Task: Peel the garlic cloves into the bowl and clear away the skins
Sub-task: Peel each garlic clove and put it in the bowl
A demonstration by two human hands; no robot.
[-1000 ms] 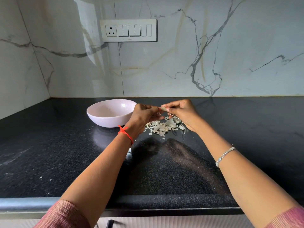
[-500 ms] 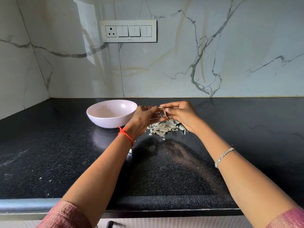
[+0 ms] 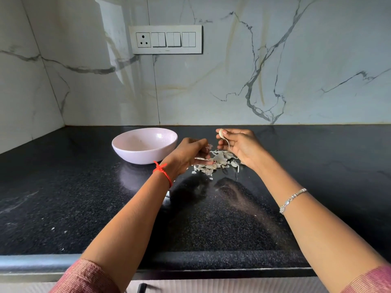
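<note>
Right hand (image 3: 241, 144) pinches a small pale garlic clove (image 3: 221, 133) between thumb & fingertips, held up above the far side of the heap of dry whitish skins (image 3: 220, 160). A thin skin strand (image 3: 228, 143) hangs from the clove toward the palm, so peeling prob. isn't finished. Left hand (image 3: 188, 154), fingers curled, seems to pinch a papery skin flake (image 3: 208, 147) just over the heap's left edge.

Risks:
- The clove is held only at its tip. If it's slick it could slip & drop into the skins, then need fishing out.
- If the strand stays on, it goes into the bowl w/ the clove.
- The skins are light, so a quick sweep of either hand could scatter them. A few pale specks already lie on the black speckled stone surface (image 3: 84, 197), well nearer than the fingers.

The pale-pink round ceramic bowl (image 3: 127, 137) sits left of the left hand, close by its wrist w/ the red thread (image 3: 161, 171). No clove shows in the visible part of its inside. The left hand lies between the clove & the bowl, so the drop means reaching over it or passing the clove across. The white switch panel (image 3: 166, 39) on the grey-veined marble wall (image 3: 296, 60) is far beyond the hands & not in the way.
</note>
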